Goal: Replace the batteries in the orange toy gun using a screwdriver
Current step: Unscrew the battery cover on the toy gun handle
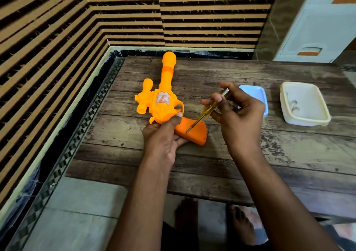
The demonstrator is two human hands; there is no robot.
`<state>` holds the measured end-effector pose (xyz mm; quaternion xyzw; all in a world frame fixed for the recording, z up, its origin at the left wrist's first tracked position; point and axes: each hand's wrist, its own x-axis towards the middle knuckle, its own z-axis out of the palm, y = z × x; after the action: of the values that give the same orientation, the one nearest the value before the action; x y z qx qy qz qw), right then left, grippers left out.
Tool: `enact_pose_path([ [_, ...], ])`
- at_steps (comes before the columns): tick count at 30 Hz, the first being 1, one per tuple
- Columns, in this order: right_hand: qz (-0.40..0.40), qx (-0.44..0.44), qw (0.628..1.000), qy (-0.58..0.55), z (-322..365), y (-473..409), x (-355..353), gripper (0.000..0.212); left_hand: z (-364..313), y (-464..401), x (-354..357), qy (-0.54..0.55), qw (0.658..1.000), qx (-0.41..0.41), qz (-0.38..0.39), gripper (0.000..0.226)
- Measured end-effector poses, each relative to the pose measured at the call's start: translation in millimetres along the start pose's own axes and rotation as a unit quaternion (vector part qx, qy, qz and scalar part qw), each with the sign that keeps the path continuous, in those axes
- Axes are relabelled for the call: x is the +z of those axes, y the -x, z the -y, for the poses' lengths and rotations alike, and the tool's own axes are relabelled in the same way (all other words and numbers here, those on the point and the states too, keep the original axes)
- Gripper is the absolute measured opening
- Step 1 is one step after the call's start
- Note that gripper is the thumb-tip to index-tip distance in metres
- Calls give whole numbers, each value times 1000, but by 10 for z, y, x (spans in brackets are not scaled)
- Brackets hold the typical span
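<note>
Head cam: orange toy gun (163, 98) lies flat on the table (250, 154), barrel pointing away. Left hand (163, 137) grips the handle; right hand (237, 108) pinches the screwdriver (206, 110), slanting down-left, tip seemingly seated in the handle screw.

I saw a dark, worn wooden tabletop (250, 164). The orange toy gun (163, 100) lay toward its left edge, barrel pointing at the far edge. A blue container (258, 94) and a white tub (304, 104) sat toward the right edge.
</note>
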<state>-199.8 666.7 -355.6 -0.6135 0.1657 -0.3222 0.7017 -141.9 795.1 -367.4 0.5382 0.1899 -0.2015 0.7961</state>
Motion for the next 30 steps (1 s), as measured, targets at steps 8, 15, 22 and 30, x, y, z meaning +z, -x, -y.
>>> enact_pose_path([
  [8, 124, -217, 956, 156, 60, 102, 0, 38, -8, 10, 3, -6, 1000, 9, -12, 15],
  [15, 121, -290, 931, 187, 83, 133, 57, 39, -4, 39, -6, -1, 1000, 14, 5, 15],
  [22, 122, -311, 922, 199, 99, 198, 109, 27, -14, 45, -5, 7, 1000, 16, 5, 18],
  [30, 135, -256, 948, 135, 83, 144, 73, 24, -26, 65, 15, 3, 1000, 12, -14, 27],
])
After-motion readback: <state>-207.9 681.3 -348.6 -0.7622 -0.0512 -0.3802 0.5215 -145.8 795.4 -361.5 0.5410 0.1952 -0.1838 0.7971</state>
